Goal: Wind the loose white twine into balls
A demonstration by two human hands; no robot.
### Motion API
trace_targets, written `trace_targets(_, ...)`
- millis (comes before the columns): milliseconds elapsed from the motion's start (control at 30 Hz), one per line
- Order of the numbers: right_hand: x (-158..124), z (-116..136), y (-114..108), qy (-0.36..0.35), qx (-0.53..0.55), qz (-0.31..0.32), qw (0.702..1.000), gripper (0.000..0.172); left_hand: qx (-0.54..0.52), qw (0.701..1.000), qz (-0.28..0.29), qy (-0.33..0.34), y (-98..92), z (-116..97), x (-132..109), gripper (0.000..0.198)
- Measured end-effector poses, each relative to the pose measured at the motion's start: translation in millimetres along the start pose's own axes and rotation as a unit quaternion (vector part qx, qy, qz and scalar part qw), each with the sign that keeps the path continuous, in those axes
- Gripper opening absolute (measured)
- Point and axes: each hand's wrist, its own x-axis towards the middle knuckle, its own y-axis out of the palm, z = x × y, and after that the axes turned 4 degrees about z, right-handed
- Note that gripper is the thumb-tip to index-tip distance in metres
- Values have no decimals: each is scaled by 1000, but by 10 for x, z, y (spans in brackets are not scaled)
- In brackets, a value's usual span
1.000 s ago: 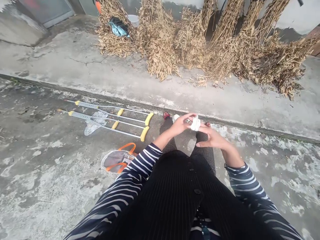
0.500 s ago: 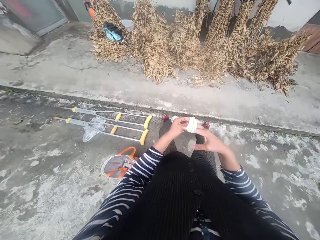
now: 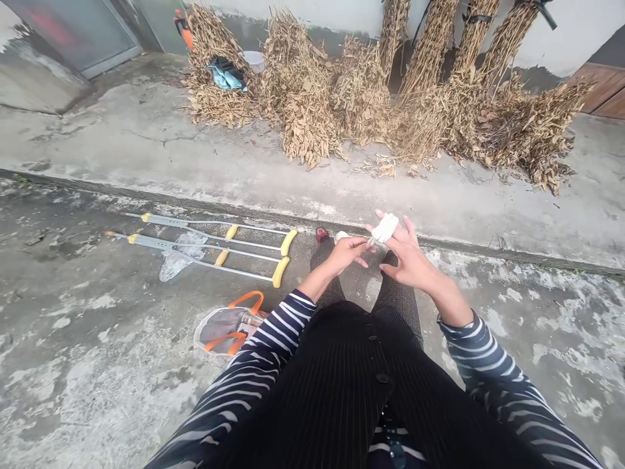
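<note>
I sit on concrete ground with my legs stretched out in front of me. My right hand [image 3: 410, 257] is raised with its fingers spread, and a white bandage [image 3: 384, 228] is wound around the middle of those fingers. My left hand [image 3: 347, 251] pinches the loose end of the bandage at the lower left of the wrap. Both hands hover above my legs, near my red shoes [image 3: 323, 234].
Two grey crutches with yellow pads [image 3: 219, 247] lie on the ground to the left. A clear bag with orange handles [image 3: 227, 322] sits by my left hip. Bundles of dry plant stalks [image 3: 381, 98] lean on the wall beyond a raised concrete step [image 3: 195, 163].
My right hand has turned upward and spread its fingers, lifting the wrapped bandage. My left hand slid from on top of the wrap down to its lower left edge.
</note>
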Motion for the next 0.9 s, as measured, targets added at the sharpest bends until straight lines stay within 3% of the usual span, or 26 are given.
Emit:
trace_targets(200,96,-108,-106,-10,-125,-48,991,103,60,996,-41,57,2,-87,198,49)
trace_targets(267,132,-101,-274,-16,-153,-62,986,105,109,985,-65,117,35,-285,266,40)
trace_targets(367,188,-4,-660,-38,-199,-112,973,105,148,967,-70,194,169,-751,309,34)
trace_targets(467,233,162,-1058,-66,-252,-173,950,101,119,969,-13,215,366,-1192,255,36)
trace_targets(533,253,233,-1204,-59,-272,-180,944,98,85,975,34,203,471,-1326,180,38)
trace_targets(633,275,165,-1138,-34,-257,-143,955,100,33,986,82,143,523,-1232,61,48)
trace_targets(733,275,-71,-829,-15,-199,-92,976,103,7,993,95,70,471,-930,-28,62)
trace_targets(900,236,-322,-416,-7,-155,-54,986,105,24,998,36,38,311,-502,-15,49)
